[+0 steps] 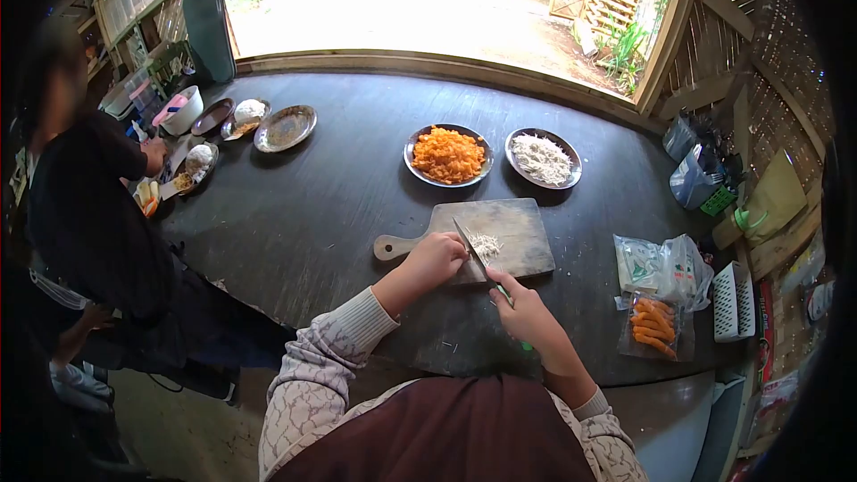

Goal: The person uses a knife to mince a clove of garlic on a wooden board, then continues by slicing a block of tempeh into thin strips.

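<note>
Right hand (527,311) clamped on a knife (470,248), left hand (435,259) curled over pale shreds (486,244) on cutting board (500,236); bare tabletop (312,214) at nine o'clock.

No text, brand, number or sign can be read anywhere — the plastic bags (662,266) at the table's right edge and the packets (775,199) by the wall show only blurred colour, nothing legible.
</note>
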Motion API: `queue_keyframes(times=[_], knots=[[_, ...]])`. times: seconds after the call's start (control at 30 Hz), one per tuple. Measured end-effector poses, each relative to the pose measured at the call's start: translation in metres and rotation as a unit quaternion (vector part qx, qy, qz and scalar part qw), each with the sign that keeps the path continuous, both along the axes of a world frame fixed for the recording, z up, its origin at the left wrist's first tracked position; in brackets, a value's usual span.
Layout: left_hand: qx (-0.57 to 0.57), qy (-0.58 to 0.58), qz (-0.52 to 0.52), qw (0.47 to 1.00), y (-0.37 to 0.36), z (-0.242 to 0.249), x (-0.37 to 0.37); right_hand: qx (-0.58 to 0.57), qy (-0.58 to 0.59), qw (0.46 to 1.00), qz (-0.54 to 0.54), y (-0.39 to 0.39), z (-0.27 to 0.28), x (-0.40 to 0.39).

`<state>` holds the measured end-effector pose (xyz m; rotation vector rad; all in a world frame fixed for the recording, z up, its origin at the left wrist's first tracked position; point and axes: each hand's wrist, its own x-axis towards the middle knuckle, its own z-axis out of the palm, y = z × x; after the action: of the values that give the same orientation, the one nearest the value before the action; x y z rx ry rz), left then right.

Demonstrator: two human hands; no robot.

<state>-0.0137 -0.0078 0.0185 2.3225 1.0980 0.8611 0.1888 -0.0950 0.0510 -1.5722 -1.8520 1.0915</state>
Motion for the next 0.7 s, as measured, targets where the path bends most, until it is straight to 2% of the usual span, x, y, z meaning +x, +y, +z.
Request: queue_keyframes(times=[0.13,0.23,0.3,0.5,0.7], knots=[[-0.007,0.008,-0.003,1.0,0.001,0.002,-0.001,-0.028,0.02,0.999,0.002,0.007,-0.007,-0.001],[-0.002,0.023,0.001,1.0,-0.001,0.002,-0.001,0.009,-0.018,1.0,-0.012,0.008,-0.007,-0.01],[-0.01,0.019,-0.001,1.0,0.0,0.004,-0.001,-0.062,-0.006,0.998,-0.021,0.013,0.009,-0.013],[-0.028,0.002,0.001,1.0,-0.001,0.006,-0.001,-0.094,0.02,0.995,-0.014,0.01,0.014,-0.001],[-0.029,-0.012,-0.002,1.0,-0.001,0.006,-0.002,-0.032,-0.011,0.999,0.008,0.01,0.005,-0.001]])
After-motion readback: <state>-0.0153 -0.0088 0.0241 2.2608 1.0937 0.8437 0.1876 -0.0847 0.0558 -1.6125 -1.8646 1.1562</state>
